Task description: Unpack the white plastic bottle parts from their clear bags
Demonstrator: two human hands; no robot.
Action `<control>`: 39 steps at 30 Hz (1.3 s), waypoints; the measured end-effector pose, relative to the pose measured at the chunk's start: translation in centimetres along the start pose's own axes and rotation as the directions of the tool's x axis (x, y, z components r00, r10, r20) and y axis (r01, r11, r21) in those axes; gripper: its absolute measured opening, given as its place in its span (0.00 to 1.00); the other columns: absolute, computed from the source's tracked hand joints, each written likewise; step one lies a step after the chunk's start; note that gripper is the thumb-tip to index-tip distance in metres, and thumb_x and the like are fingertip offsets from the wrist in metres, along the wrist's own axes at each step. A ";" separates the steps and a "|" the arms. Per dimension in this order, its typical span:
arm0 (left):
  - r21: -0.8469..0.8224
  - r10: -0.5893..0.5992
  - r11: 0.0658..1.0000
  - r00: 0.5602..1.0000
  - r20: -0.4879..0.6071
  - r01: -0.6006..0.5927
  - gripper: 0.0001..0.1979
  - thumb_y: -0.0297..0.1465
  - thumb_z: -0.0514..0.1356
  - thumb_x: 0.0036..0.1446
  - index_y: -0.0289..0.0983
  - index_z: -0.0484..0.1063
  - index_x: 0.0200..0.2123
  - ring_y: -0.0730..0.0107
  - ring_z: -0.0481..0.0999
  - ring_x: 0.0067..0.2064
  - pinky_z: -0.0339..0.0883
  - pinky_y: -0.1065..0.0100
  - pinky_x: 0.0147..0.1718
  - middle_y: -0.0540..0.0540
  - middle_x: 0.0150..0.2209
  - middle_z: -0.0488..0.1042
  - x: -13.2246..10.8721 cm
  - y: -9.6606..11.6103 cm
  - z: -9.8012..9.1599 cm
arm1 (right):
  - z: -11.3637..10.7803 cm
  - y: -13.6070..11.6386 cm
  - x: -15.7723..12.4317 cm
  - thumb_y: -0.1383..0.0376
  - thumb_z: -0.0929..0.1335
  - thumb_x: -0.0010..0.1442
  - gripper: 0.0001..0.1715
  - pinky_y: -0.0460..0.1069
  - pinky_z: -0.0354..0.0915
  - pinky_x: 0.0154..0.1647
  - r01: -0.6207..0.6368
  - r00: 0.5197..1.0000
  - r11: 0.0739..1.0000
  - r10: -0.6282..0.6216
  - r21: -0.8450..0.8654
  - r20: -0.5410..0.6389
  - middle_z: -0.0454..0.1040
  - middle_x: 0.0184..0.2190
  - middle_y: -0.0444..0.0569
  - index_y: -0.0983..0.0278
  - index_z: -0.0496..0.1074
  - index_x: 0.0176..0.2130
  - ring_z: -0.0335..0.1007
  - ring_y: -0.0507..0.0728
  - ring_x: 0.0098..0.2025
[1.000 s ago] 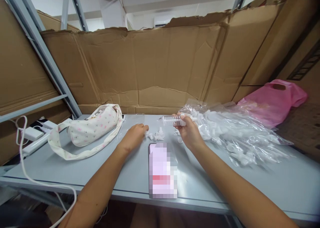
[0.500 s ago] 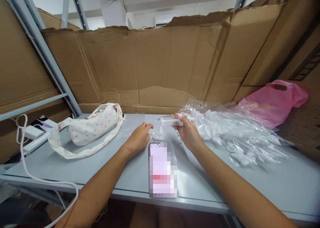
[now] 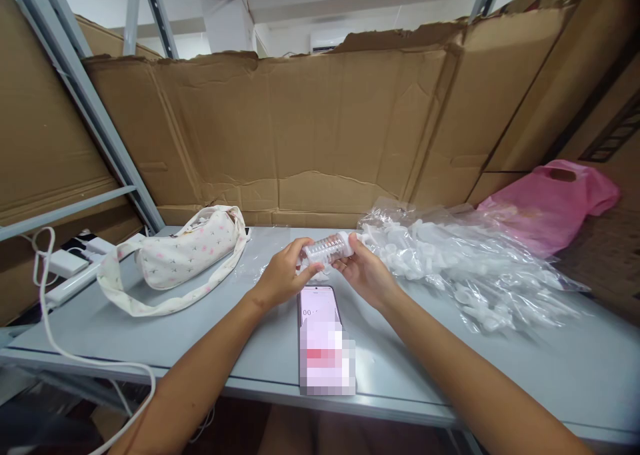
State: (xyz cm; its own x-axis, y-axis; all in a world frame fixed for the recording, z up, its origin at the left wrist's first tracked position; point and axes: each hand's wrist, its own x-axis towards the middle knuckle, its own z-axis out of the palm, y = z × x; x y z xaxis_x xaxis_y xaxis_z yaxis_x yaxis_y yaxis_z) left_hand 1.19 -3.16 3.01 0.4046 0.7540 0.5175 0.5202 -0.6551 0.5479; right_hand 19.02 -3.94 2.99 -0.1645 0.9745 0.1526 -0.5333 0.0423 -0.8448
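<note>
A clear, syringe-like plastic tube (image 3: 327, 247) with dark ring-like marks and a white right end is held level above the table. My left hand (image 3: 286, 268) grips its left end, with the thumb below and fingers on top. My right hand (image 3: 364, 268) closes on the white end. Just beneath the tube, a few small white plastic pieces (image 3: 321, 276) show, mostly covered by my hands. Close to my right hand lies a clear plastic bag (image 3: 445, 258) filled with white plastic parts.
A phone (image 3: 323, 342) with a partly blurred screen lies in front of my hands. To the left are a patterned fabric bag (image 3: 185, 252), a white cable (image 3: 100, 362) and a power strip (image 3: 75, 285). A pink bag (image 3: 545, 202) sits back right. Cardboard (image 3: 300, 128) walls the back.
My left hand has risen from beside the small white pieces and taken hold of the tube's left end. My right hand has shifted its grip to the white end.
</note>
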 end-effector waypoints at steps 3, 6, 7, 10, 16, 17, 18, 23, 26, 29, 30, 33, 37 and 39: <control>-0.050 -0.052 0.997 0.999 -0.007 0.051 0.22 0.44 0.55 0.55 0.37 0.62 0.49 0.68 0.70 0.37 0.65 0.69 0.33 0.44 0.41 0.71 0.0 0.3 0.0 | 0.0 0.1 0.0 0.51 0.69 0.52 0.16 0.47 0.65 0.39 0.039 0.999 0.999 -0.039 -0.016 -0.020 0.75 0.35 0.45 0.61 0.74 0.33 0.68 0.53 0.39; -0.145 -0.102 0.985 0.994 -0.048 0.094 0.20 0.44 0.51 0.58 0.36 0.65 0.47 0.69 0.70 0.34 0.64 0.69 0.32 0.46 0.36 0.72 -0.1 0.6 0.2 | 0.2 0.2 0.0 0.52 0.69 0.53 0.14 0.50 0.62 0.49 0.116 0.993 0.993 -0.116 -0.029 -0.013 0.75 0.39 0.44 0.59 0.75 0.34 0.67 0.55 0.47; -0.181 -0.113 0.978 0.992 -0.062 0.100 0.19 0.44 0.50 0.59 0.36 0.65 0.46 0.70 0.70 0.33 0.63 0.70 0.32 0.47 0.34 0.72 -0.1 0.7 0.3 | 0.3 0.2 0.0 0.52 0.68 0.53 0.14 0.51 0.61 0.52 0.132 0.991 0.991 -0.132 -0.026 0.002 0.75 0.40 0.44 0.59 0.75 0.34 0.66 0.56 0.49; -0.237 -0.108 0.968 0.990 -0.093 0.083 0.18 0.43 0.49 0.60 0.37 0.64 0.46 0.70 0.70 0.34 0.64 0.70 0.33 0.47 0.36 0.72 -0.2 0.8 0.7 | 0.4 0.1 -0.1 0.52 0.67 0.54 0.14 0.54 0.60 0.54 0.133 0.990 0.991 -0.133 -0.007 0.038 0.75 0.42 0.45 0.58 0.75 0.36 0.64 0.57 0.52; 0.024 0.085 0.996 0.971 -0.222 -0.081 0.19 0.35 0.58 0.54 0.39 0.60 0.49 0.69 0.70 0.40 0.66 0.67 0.39 0.43 0.46 0.67 0.0 0.0 1.3 | 0.2 -0.4 -0.3 0.51 0.67 0.53 0.16 0.54 0.63 0.49 0.142 0.990 0.989 -0.143 -0.052 -0.011 0.73 0.44 0.43 0.54 0.73 0.40 0.65 0.57 0.50; 0.071 0.120 0.992 0.965 -0.233 -0.106 0.18 0.34 0.58 0.54 0.39 0.60 0.49 0.68 0.70 0.41 0.66 0.66 0.40 0.43 0.46 0.66 0.0 -0.2 1.4 | 0.2 -0.5 -0.3 0.50 0.66 0.54 0.17 0.54 0.63 0.49 0.143 0.989 0.988 -0.144 -0.065 -0.021 0.73 0.44 0.43 0.53 0.73 0.40 0.65 0.57 0.50; 0.109 0.151 0.986 0.960 -0.236 -0.128 0.18 0.32 0.57 0.54 0.39 0.60 0.48 0.67 0.70 0.42 0.66 0.66 0.41 0.43 0.46 0.66 -0.1 -0.4 1.4 | 0.1 -0.5 -0.3 0.49 0.65 0.54 0.18 0.53 0.63 0.48 0.145 0.988 0.986 -0.148 -0.077 -0.033 0.73 0.43 0.44 0.54 0.73 0.40 0.65 0.57 0.50; 0.181 0.188 0.970 0.975 -0.118 -0.165 0.23 0.35 0.60 0.51 0.39 0.58 0.50 0.63 0.71 0.44 0.66 0.64 0.39 0.42 0.46 0.70 -0.4 -0.4 1.6 | 0.4 -0.2 -0.5 0.49 0.67 0.54 0.18 0.52 0.61 0.48 0.159 0.981 0.975 -0.174 -0.152 -0.090 0.73 0.44 0.47 0.58 0.74 0.37 0.66 0.57 0.48; 0.089 0.107 0.991 0.992 -0.062 -0.101 0.24 0.39 0.62 0.48 0.39 0.62 0.48 0.66 0.73 0.38 0.66 0.66 0.36 0.45 0.43 0.73 -0.5 0.0 1.4 | 0.8 -0.1 -0.9 0.49 0.67 0.53 0.19 0.53 0.60 0.48 0.165 0.981 0.965 -0.181 -0.203 -0.067 0.73 0.45 0.48 0.60 0.74 0.36 0.67 0.57 0.46; -0.074 0.014 0.997 1.000 0.004 -0.014 0.21 0.40 0.61 0.50 0.38 0.66 0.45 0.70 0.72 0.34 0.65 0.68 0.33 0.47 0.37 0.74 -0.5 0.3 1.1 | 1.1 -0.2 -1.1 0.48 0.67 0.52 0.20 0.53 0.59 0.48 0.180 0.980 0.958 -0.194 -0.222 -0.042 0.74 0.44 0.48 0.60 0.74 0.35 0.66 0.58 0.46; -0.130 -0.011 0.991 0.999 0.033 0.015 0.20 0.40 0.61 0.50 0.38 0.67 0.44 0.70 0.72 0.32 0.65 0.69 0.32 0.48 0.35 0.74 -0.5 0.4 1.0 | 1.1 -0.3 -1.2 0.48 0.67 0.52 0.20 0.53 0.59 0.48 0.183 0.980 0.955 -0.197 -0.233 -0.035 0.74 0.44 0.48 0.60 0.74 0.35 0.66 0.58 0.47; -0.274 -0.065 0.958 0.993 0.098 0.089 0.20 0.41 0.61 0.50 0.36 0.67 0.44 0.71 0.72 0.31 0.65 0.70 0.30 0.48 0.34 0.73 -0.4 0.7 1.0 | 1.0 -0.5 -1.1 0.47 0.67 0.53 0.20 0.54 0.59 0.48 0.196 0.976 0.933 -0.214 -0.301 -0.030 0.74 0.44 0.47 0.59 0.75 0.34 0.66 0.58 0.45; -0.307 -0.092 0.943 0.987 0.131 0.129 0.21 0.40 0.61 0.50 0.38 0.66 0.46 0.71 0.72 0.33 0.65 0.70 0.31 0.47 0.36 0.73 -0.2 0.9 1.1 | 0.5 -0.5 -0.7 0.45 0.64 0.55 0.24 0.53 0.59 0.47 0.215 0.966 0.897 -0.254 -0.386 -0.054 0.74 0.45 0.47 0.58 0.75 0.37 0.67 0.58 0.44; -0.250 -0.098 0.960 0.989 0.111 0.123 0.22 0.40 0.61 0.50 0.40 0.65 0.47 0.71 0.72 0.33 0.64 0.70 0.31 0.48 0.37 0.73 -0.2 0.9 1.1 | 0.1 -0.7 -0.3 0.44 0.62 0.55 0.26 0.52 0.60 0.45 0.225 0.955 0.893 -0.281 -0.390 -0.092 0.74 0.44 0.48 0.59 0.75 0.39 0.67 0.57 0.44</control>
State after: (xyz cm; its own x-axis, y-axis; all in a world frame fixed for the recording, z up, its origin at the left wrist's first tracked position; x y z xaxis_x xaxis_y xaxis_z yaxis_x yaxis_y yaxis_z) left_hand 2.37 -3.79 2.69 0.4323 0.8153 0.3852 0.3610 -0.5480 0.7546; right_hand 19.33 -4.26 3.56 0.0686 0.9393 0.3363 -0.1900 0.3432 -0.9198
